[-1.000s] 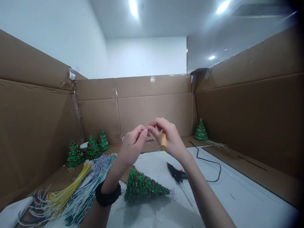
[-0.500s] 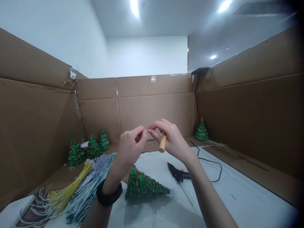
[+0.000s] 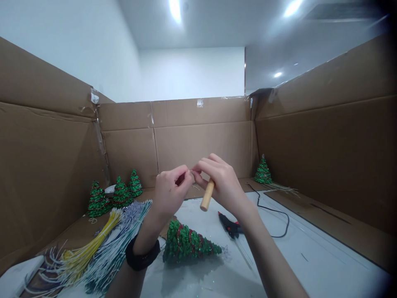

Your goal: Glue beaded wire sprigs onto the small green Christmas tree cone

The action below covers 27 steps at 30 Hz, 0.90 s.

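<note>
My left hand (image 3: pixel 174 188) and my right hand (image 3: pixel 218 178) meet fingertip to fingertip above the table. The left hand is closed in a pinch; whatever its fingers grip is too small to make out. In my right hand a round wooden handle (image 3: pixel 206 198) sticks out below the palm, its far end hidden by the fingers, while thumb and forefinger pinch close to the left fingertips. Under the hands, a green glittery miniature Christmas tree (image 3: pixel 189 243) with red garland lies on its side, tip to the right. A black glue gun (image 3: pixel 230 225) rests beside my right forearm.
Bundles of yellow (image 3: pixel 93 244) and teal-white (image 3: pixel 114 252) tipped wires lie at left. Several small trees (image 3: pixel 122 192) stand behind them, and another tree (image 3: pixel 263 170) stands at the back right. A black cord (image 3: pixel 276 210) curves across the right side. Cardboard walls (image 3: pixel 201 145) enclose the table.
The wooden handle in my right hand has swung down and to the left, showing more of its length. Both hands stay nearly in place, fingertips together.
</note>
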Tool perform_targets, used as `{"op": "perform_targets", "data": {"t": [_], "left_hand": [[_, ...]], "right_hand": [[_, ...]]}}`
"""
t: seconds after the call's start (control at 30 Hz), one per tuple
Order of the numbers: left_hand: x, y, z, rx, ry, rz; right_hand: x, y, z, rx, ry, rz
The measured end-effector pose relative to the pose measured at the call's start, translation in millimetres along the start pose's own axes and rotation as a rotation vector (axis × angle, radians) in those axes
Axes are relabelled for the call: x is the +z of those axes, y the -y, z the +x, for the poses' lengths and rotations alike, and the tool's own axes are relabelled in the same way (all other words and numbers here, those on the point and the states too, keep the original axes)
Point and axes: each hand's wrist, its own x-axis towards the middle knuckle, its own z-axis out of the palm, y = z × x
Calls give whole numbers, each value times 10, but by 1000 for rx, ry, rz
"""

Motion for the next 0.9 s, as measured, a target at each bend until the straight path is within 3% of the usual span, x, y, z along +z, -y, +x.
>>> {"op": "perform_targets", "data": {"t": [0.13, 0.3, 0.43, 0.57, 0.9], "left_hand": [[1, 6, 5, -25, 25, -133], [-17, 2, 15, -49, 67, -418], [5, 35, 29, -18, 68, -451], [39, 64, 31, 0, 127, -433], [74, 134, 33, -47, 256, -384]], "right_hand": [[64, -33, 11, -14, -73, 12], [147, -76, 62, 131, -137, 521], [221, -95, 75, 309, -57, 834], [304, -123, 70, 332, -50, 1134], [287, -98, 70, 344, -459, 961]]}}
